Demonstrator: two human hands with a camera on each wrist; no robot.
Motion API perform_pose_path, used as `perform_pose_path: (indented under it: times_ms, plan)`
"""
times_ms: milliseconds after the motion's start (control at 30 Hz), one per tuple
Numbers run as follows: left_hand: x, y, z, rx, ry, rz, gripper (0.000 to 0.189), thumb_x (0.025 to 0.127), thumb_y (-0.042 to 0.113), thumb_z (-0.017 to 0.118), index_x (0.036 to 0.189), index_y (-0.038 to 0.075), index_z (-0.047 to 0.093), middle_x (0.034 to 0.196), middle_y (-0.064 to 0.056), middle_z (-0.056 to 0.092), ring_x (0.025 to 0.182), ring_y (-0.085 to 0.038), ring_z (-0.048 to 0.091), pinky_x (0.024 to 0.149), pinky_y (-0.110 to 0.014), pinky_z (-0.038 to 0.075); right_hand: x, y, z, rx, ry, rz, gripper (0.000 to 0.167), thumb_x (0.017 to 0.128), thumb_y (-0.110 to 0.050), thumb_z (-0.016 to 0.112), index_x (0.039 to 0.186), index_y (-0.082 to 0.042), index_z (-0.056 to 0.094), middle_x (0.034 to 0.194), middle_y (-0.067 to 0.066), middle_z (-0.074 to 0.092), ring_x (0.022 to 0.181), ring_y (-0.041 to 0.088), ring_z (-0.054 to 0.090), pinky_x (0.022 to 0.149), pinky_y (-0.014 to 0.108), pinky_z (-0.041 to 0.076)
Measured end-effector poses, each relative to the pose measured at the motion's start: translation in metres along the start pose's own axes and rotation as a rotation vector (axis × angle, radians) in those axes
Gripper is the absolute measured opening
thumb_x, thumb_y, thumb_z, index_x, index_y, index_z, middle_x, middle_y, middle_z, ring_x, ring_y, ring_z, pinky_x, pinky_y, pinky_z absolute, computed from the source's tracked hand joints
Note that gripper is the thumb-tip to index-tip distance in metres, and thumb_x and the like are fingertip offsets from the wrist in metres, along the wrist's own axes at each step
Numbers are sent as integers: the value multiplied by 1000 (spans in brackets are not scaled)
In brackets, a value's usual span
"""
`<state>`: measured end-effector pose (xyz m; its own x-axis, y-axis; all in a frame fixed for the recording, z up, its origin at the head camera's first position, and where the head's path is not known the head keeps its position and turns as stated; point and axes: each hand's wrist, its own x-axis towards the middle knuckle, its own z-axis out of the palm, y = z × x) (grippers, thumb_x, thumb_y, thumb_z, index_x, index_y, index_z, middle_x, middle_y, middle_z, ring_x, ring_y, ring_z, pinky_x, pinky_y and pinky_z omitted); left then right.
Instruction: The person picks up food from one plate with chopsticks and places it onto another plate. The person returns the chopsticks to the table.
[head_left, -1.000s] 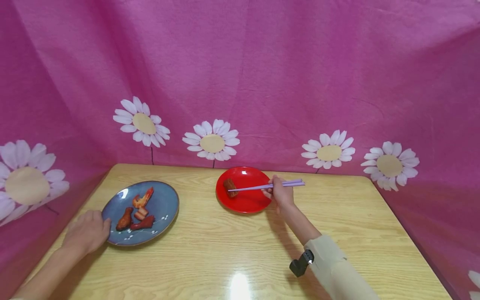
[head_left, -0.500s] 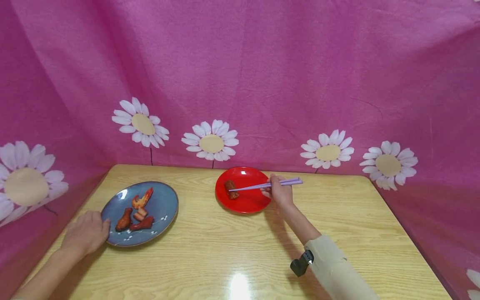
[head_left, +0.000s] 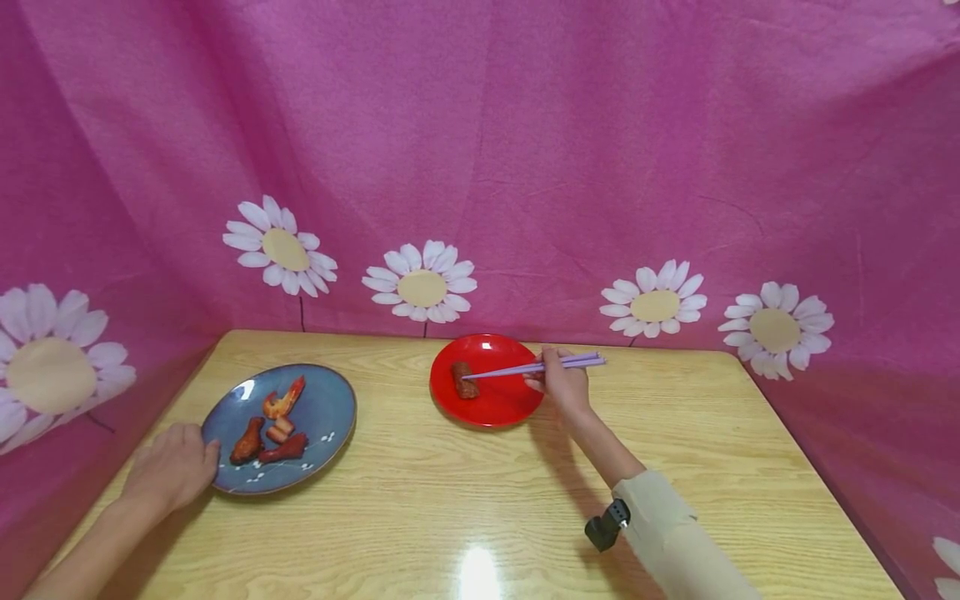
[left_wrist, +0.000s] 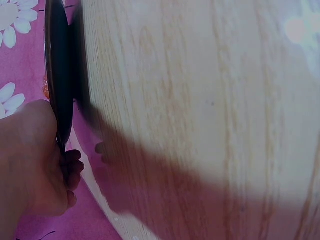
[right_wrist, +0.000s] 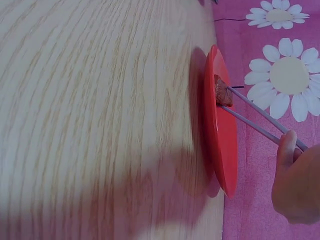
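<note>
Head — meat (head_left: 467, 387) slightly farther right.

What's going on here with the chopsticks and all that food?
A person's right hand holds thin lilac chopsticks, their tips at a chunky brown piece of food on a shiny, round red plate. Whether they grip it is hard to tell. The left hand holds the edge of a round blue plate with a white pattern. On that one lie an orange shrimp, a brown drumstick, a dark red piece and something small and striped.
</note>
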<state>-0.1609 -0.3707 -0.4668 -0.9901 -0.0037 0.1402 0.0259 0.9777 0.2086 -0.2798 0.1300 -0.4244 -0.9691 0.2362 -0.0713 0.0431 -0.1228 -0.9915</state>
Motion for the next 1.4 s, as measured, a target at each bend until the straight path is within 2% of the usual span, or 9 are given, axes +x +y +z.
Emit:
perform_pose_path:
  times_ms: [233,367,667,867,1067,1167,1200,1233,1400]
  plan:
    - [1,0,0,-3,-11,-8,31,100,18,46,86,-10,47,84,-26,49,85,-53,52,67,-62,40,3,-2,-2,65,-20,12,30,105,-18,51,96,10,55,63,4,62,54,9,66,52,21,53]
    - [0,0,0,-5,-9,-10,31,99,18,47,86,-10,48,85,-26,49,85,-53,52,68,-62,40,3,-4,-2,49,-33,4,32,106,-19,49,97,11,53,64,4,62,55,7,65,53,21,54]
    - [1,0,1,-2,-14,-13,32,100,18,47,87,-11,48,86,-27,50,87,-54,51,69,-63,39,2,-13,1,-14,-48,-102,30,105,-19,50,86,3,57,72,6,60,59,9,66,57,24,55]
    - [1,-1,1,-5,-15,-9,32,100,18,47,88,-11,48,86,-27,49,86,-54,52,69,-62,40,-7,-23,14,-19,-138,-187,28,104,-16,54,88,7,58,74,7,57,60,12,67,57,25,56]
    - [-1,-2,3,-6,-23,-12,32,99,19,46,88,-11,48,86,-26,49,86,-53,51,69,-62,39,-17,-30,32,-14,-246,-193,29,103,-17,55,87,7,58,79,8,61,64,13,69,59,28,57]
    - [-1,-1,3,-5,-12,-10,31,99,19,47,87,-10,48,85,-25,49,84,-52,52,67,-61,39,-23,-31,40,-3,-299,-216,30,102,-18,57,86,8,59,76,9,62,64,14,69,59,30,57]
    - [-1,-1,2,-4,-11,-11,31,99,19,47,87,-10,47,85,-25,49,84,-52,51,67,-61,39,-16,-23,41,20,-340,-241,31,101,-21,59,85,5,61,75,7,62,64,13,68,58,29,57]
    - [-1,0,2,-4,-7,-11,31,99,19,47,86,-10,47,85,-25,49,84,-52,52,66,-61,39,-19,-24,44,19,-359,-248,31,100,-22,59,84,5,61,74,6,62,64,13,68,58,30,57]
    - [0,1,0,-2,-3,-12,31,99,18,47,87,-10,47,85,-26,49,86,-53,51,67,-62,39,-31,-26,58,-36,-424,-234,30,101,-23,59,82,0,61,72,7,62,63,15,67,60,32,58]
